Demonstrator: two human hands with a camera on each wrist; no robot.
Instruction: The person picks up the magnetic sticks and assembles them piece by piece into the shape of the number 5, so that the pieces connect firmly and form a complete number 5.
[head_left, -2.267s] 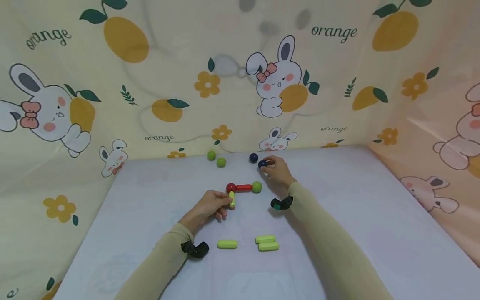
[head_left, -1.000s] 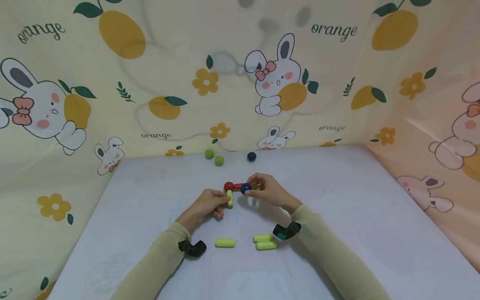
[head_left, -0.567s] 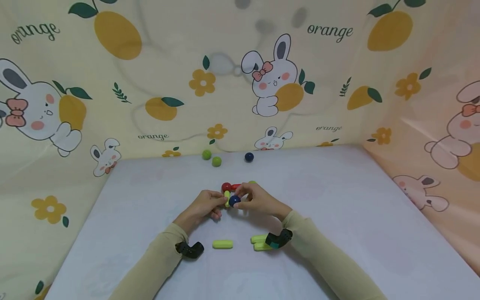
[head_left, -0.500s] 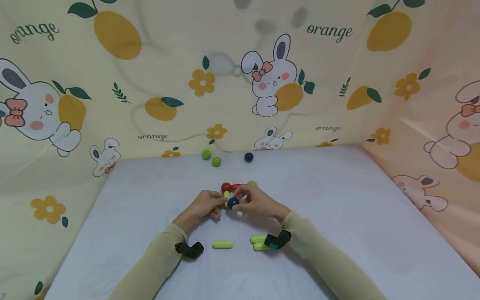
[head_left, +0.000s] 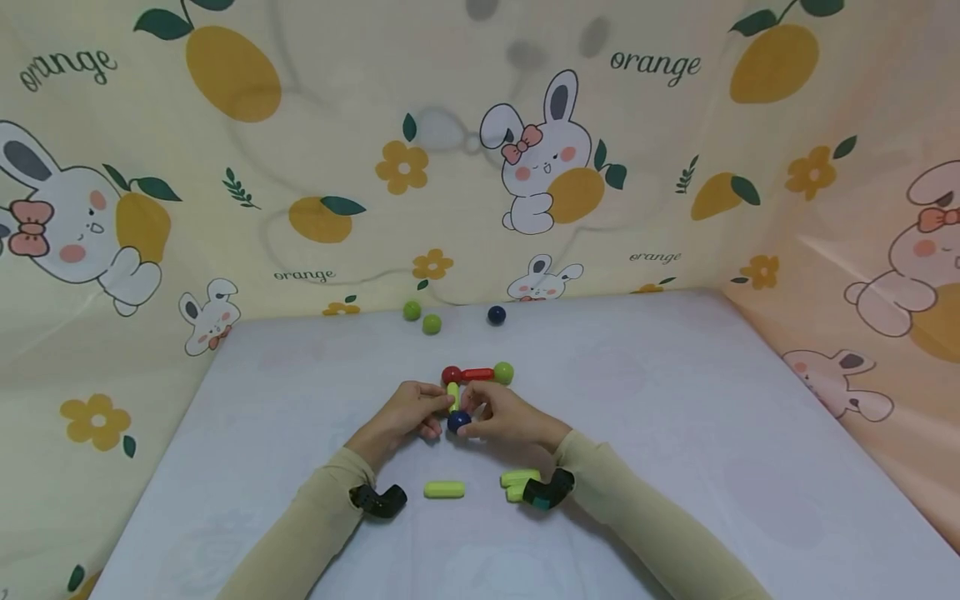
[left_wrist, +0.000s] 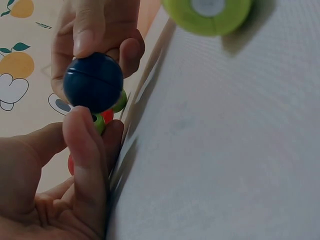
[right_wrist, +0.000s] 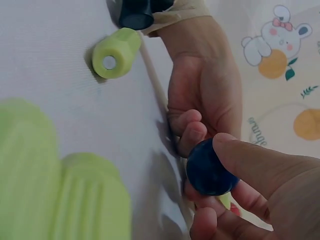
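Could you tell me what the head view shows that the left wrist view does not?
Only the head view shows the red plastic ball, the short red rod and two loose green balls by the printed backdrop. Only the left wrist view shows a green rod's round end face. Both show the dark blue ball pinched by the right hand, beside the left hand.

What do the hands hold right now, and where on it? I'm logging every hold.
The right hand pinches the blue ball between thumb and fingers; the left hand pinches the short green rod at its side.
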